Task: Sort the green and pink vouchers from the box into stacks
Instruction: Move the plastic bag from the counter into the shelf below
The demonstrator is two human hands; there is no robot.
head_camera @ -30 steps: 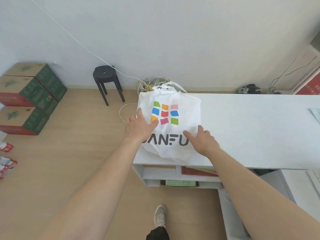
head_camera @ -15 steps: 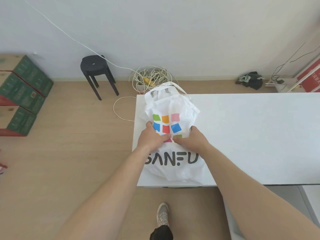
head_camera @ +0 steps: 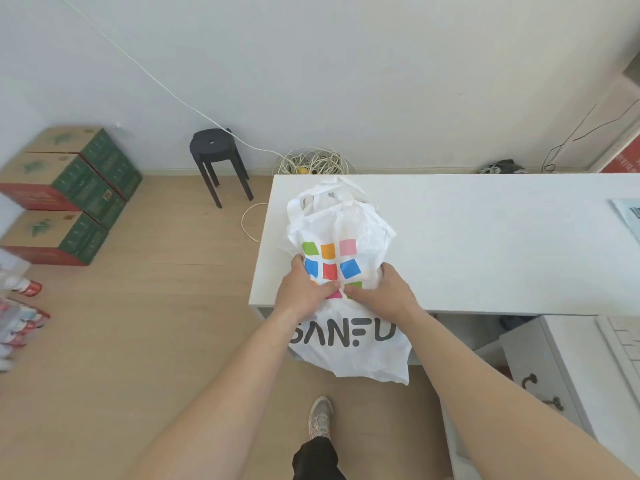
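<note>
No green or pink vouchers and no box can be seen; if they are anywhere close, they are probably inside the white SANFU carrier bag point(head_camera: 346, 223), though the film is too opaque to tell. The bag lies on the near left corner of the white table point(head_camera: 485, 244), handles pointing to the far side and its lettered lower part hanging over the near edge. The left hand point(head_camera: 304, 289) and right hand point(head_camera: 384, 292) both grasp it at the middle, thumbs nearly meeting over the coloured squares and fingers bunched into the film on either side. The step in hand looks like getting the bag settled or opened. To do it well, the weight should be drawn fully onto the tabletop before either hand lets go, since the overhanging part could drag the bag off the edge. One hand could then pin the body while the other goes to the handles and spreads the mouth. Thin film creases and slips, so a broad hold is safer than a fingertip pinch. On the floor beyond stand a black stool point(head_camera: 216, 150), a coil of cable point(head_camera: 313, 162) and stacked green cartons point(head_camera: 69, 188).
</note>
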